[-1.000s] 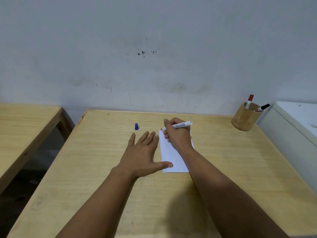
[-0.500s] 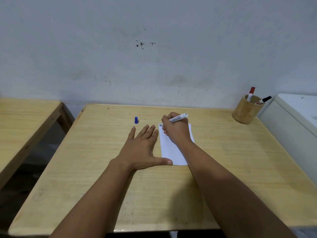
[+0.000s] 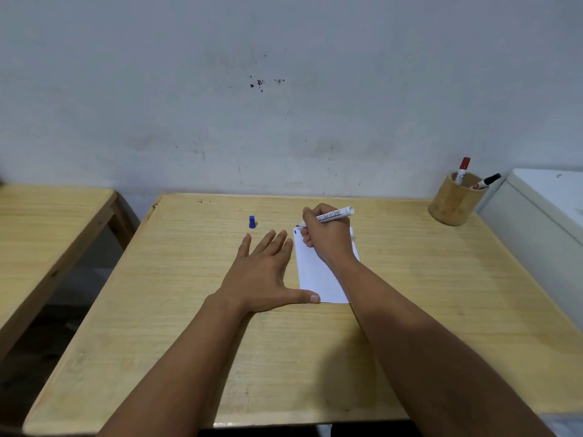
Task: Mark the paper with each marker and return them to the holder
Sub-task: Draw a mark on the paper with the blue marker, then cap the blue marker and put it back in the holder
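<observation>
A small white paper (image 3: 315,275) lies on the wooden table (image 3: 441,294). My right hand (image 3: 328,238) grips an uncapped white marker (image 3: 332,215), its tip at the paper's far left corner beside a short blue mark (image 3: 295,232). My left hand (image 3: 263,272) lies flat with fingers spread, thumb pressing the paper's near left corner. The marker's blue cap (image 3: 251,222) stands on the table beyond my left fingers. A round wooden holder (image 3: 454,205) at the far right holds a red-capped marker (image 3: 463,170) and a black-capped marker (image 3: 487,181).
A white appliance (image 3: 545,216) stands against the table's right side behind the holder. A second wooden table (image 3: 47,222) sits to the left across a gap. A grey wall runs along the far edge.
The marker tip has drawn a short blue mark at the paper's far left corner. The camera view has shifted slightly; my left hand stays pressed on the paper.
</observation>
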